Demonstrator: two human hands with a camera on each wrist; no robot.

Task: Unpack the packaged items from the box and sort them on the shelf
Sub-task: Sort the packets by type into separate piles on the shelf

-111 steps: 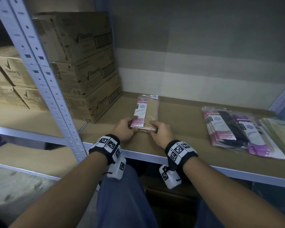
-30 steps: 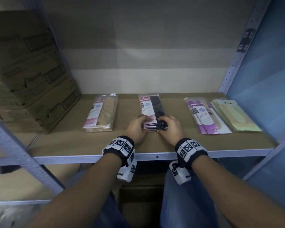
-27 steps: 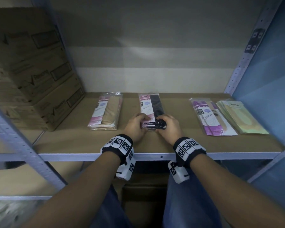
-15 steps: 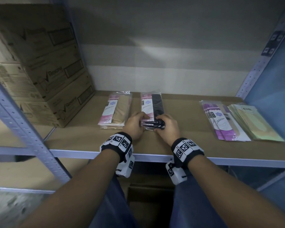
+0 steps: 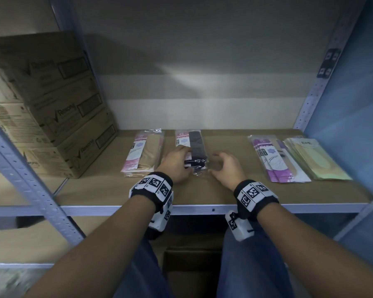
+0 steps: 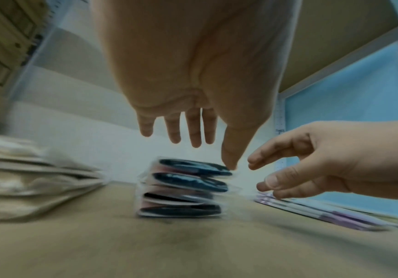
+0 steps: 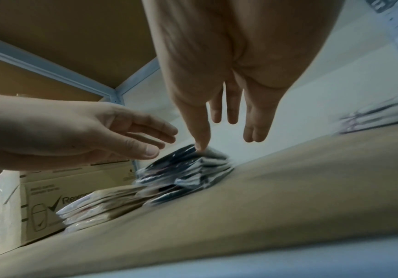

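A stack of clear packets with black contents and pink labels [image 5: 195, 147] [image 6: 183, 188] [image 7: 188, 165] lies on the brown shelf board [image 5: 202, 190]. My left hand [image 5: 181, 155] [image 6: 205, 150] is at the stack's left near corner with straight fingers, and its thumb tip touches the top packet. My right hand [image 5: 215, 164] [image 7: 222, 139] hovers open just right of the stack, holding nothing. A beige packet stack [image 5: 144, 155] lies left of the black one. Purple packets [image 5: 271, 160] and pale green packets [image 5: 317, 160] lie to the right.
Stacked cardboard cartons [image 5: 58, 108] fill the shelf's left end. A metal upright [image 5: 26, 179] stands at the front left, and a blue panel [image 5: 353, 125] closes the right side. An open cardboard box [image 5: 190, 272] sits on the floor between my knees.
Both hands gripped the near end of the black stack. Now the right hand has let go and drawn off to the right, and the left hand's fingers have straightened.
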